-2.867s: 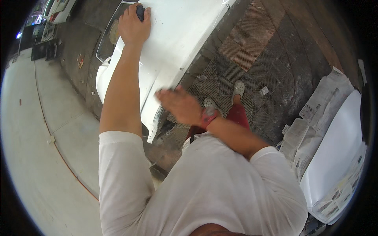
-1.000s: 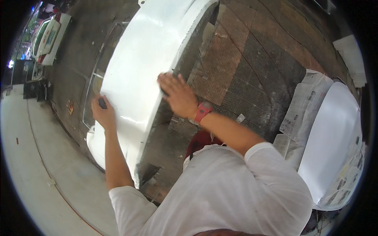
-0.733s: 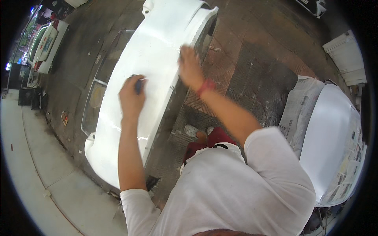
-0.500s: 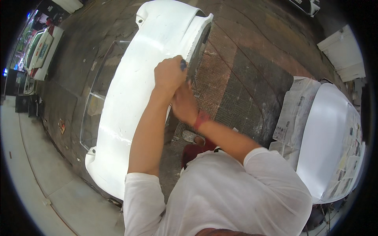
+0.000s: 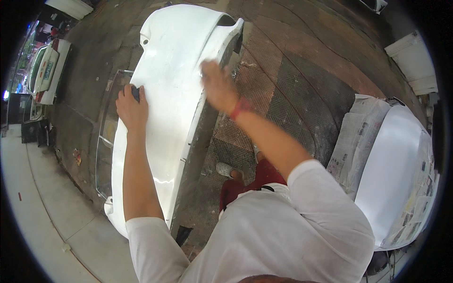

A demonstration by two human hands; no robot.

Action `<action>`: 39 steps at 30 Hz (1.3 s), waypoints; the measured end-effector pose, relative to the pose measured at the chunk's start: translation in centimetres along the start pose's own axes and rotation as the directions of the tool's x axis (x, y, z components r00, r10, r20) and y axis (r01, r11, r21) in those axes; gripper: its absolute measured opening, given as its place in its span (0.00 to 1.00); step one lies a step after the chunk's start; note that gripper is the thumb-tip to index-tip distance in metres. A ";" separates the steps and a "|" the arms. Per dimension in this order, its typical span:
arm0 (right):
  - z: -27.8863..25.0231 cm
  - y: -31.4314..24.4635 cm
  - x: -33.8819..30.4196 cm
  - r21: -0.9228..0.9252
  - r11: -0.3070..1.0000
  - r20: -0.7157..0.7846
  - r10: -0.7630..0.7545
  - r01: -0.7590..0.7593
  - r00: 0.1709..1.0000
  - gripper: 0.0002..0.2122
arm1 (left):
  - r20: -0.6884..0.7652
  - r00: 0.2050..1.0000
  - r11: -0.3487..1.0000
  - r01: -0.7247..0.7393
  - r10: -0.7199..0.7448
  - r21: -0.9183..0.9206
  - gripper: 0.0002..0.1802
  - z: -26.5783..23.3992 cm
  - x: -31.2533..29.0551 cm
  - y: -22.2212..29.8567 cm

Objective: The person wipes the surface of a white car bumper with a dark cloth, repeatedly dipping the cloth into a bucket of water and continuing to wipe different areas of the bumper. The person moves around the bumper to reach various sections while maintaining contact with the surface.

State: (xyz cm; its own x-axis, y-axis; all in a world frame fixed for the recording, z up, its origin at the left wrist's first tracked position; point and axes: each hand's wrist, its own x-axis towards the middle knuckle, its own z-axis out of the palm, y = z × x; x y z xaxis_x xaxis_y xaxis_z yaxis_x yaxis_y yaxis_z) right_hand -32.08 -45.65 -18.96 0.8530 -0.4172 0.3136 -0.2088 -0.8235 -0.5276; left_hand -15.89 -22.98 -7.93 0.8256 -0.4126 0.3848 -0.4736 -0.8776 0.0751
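Note:
A white car bumper (image 5: pixel 165 113) lies lengthwise before me, its far end pointing up the picture. My left hand (image 5: pixel 132 108) rests on its left edge with the fingers closed around a small dark block (image 5: pixel 136 93). What the block is made of does not show. My right hand (image 5: pixel 220 88), with a red band at the wrist, is on the bumper's right edge near a cut-out. Motion smears its fingers, so whether they hold anything is unclear.
A thin metal frame stand (image 5: pixel 101 141) shows under the bumper's left side. To my right stands a white panel (image 5: pixel 389 165) masked with newspaper (image 5: pixel 351 141). Hoses (image 5: pixel 302 75) cross the floor. A parked white car (image 5: pixel 49 70) is far left.
My hands have come apart: the left moved left with the dark block to the bumper's left edge, the right moved up along its right edge. The bumper's far end has shifted left in view.

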 end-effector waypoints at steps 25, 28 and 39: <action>2.1 3.9 2.3 0.356 0.931 0.014 0.081 -0.080 0.997 0.32 | -0.044 0.998 0.999 -0.032 0.033 0.015 0.17 1.2 -0.8 0.9; 3.0 13.7 12.7 0.234 0.937 -0.030 0.274 -0.260 0.961 0.31 | -0.072 0.994 0.997 -0.081 0.080 -0.003 0.16 1.3 0.5 1.5; 5.1 12.7 11.1 0.417 0.890 -0.144 0.266 -0.185 0.953 0.32 | -0.034 0.997 0.998 -0.063 0.063 -0.015 0.16 1.3 0.2 1.3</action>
State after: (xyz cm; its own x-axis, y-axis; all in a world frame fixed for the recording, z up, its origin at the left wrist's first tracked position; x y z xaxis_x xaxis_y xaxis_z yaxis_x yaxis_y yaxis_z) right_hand -22.80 -58.75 -26.17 0.6891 -0.6716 0.2722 -0.1442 -0.4952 -0.8568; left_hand -15.99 -24.55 -8.91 0.7833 -0.4586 0.4197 -0.5294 -0.8459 0.0638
